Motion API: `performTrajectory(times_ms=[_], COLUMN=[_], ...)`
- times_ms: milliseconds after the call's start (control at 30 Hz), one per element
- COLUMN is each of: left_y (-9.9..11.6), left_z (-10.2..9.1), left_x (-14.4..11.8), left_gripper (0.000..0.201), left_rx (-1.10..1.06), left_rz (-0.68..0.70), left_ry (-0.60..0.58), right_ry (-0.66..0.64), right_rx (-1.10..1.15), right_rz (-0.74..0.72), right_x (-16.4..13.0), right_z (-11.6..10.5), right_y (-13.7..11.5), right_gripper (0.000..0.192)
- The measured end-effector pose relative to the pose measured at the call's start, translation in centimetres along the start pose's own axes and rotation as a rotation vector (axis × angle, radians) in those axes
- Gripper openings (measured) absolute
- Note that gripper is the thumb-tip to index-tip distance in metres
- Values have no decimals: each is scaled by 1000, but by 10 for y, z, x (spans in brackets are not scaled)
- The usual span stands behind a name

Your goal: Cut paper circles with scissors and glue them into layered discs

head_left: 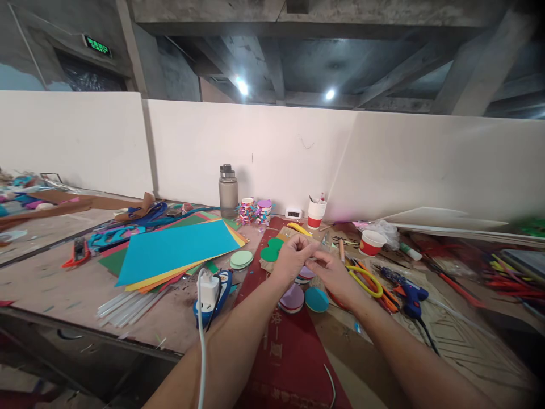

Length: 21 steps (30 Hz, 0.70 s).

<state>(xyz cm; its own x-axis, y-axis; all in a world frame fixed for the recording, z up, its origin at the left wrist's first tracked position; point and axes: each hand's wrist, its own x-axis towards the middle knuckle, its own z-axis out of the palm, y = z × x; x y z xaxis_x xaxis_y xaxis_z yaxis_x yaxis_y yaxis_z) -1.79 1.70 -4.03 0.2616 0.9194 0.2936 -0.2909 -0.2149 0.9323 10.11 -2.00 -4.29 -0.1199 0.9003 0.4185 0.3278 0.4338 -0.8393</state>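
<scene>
a worn wooden table carries coloured paper sheets, a red mat and a glue gun.

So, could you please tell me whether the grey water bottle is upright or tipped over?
Upright: the water bottle stands on its base by the white wall, cap on top.

Green exit sign (top left), chars prob. too blurred; red mat print unreadable.

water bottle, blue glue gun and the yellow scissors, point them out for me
water bottle (228, 196), head view, on the middle of its smoky body.
blue glue gun (409, 296), head view, on its blue body above the handle.
yellow scissors (367, 280), head view, on a yellow handle loop.
</scene>
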Motion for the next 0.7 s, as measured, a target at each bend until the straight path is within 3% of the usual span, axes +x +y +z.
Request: performTrajectory(times_ms=[167, 367, 700], left_y=[-1, 2, 0], left_z=[1, -1, 1], left_x=[0, 1, -2], left_gripper=[53, 46, 51], left_rx=[-15, 19, 13], left_rz=[12, -10, -11], left_ry=[49, -70, 111], right_ry=[-2, 20, 24], right_rx=[58, 17, -1], right_rz=[68, 55, -29], right_x=[0, 0, -3], right_z=[1, -1, -4], right_y=[-1, 4, -3], right_gripper=[31, 27, 28])
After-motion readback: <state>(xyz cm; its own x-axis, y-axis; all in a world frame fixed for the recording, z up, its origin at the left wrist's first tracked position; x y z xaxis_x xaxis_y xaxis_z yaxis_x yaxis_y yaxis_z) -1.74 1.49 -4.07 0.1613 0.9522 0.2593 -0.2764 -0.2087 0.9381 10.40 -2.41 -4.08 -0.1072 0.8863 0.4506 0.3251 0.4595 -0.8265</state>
